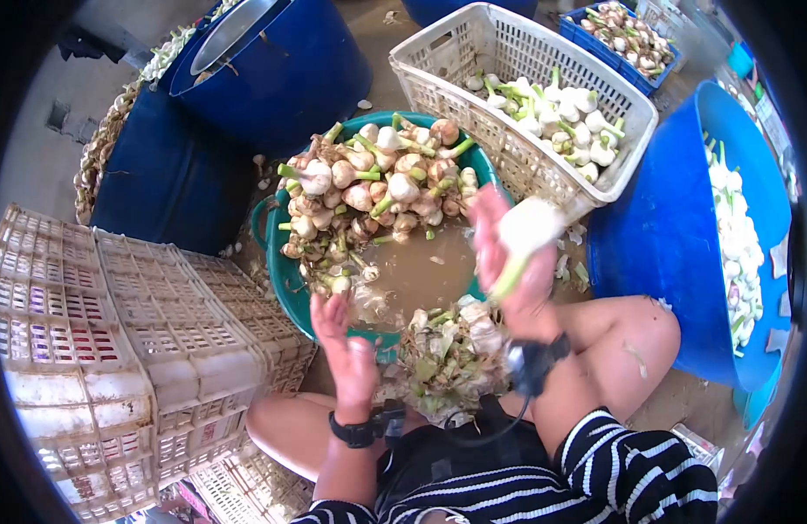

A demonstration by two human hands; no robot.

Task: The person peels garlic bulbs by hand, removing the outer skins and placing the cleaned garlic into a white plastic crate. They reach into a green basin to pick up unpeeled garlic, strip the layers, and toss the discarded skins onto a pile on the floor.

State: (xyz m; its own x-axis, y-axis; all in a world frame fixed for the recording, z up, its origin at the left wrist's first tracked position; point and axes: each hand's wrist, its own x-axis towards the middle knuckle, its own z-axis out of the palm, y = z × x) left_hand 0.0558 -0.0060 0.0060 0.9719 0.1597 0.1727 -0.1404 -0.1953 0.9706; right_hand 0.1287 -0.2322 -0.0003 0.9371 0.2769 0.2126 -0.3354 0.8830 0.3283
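Observation:
A peeled white garlic bulb (531,225) with a short green stem is in my right hand (527,293), raised at the right side of the green tub (286,293). Bulb and hand are blurred by motion. My left hand (351,362) is raised at the tub's near edge, its fingers apart and nothing in it. Brown-skinned garlic bulbs (360,179) with cut green stems are heaped in the tub's far half. Muddy water (425,271) shows in the near half. Between my knees lies a pile of garlic peelings (451,371).
A white plastic crate (473,131) behind the tub holds peeled garlic. To the right, a blue barrel (652,236) holds more. Blue barrels (281,79) stand at the back left, and stacked white crates (194,323) on the left. A blue crate (648,80) contains unpeeled bulbs.

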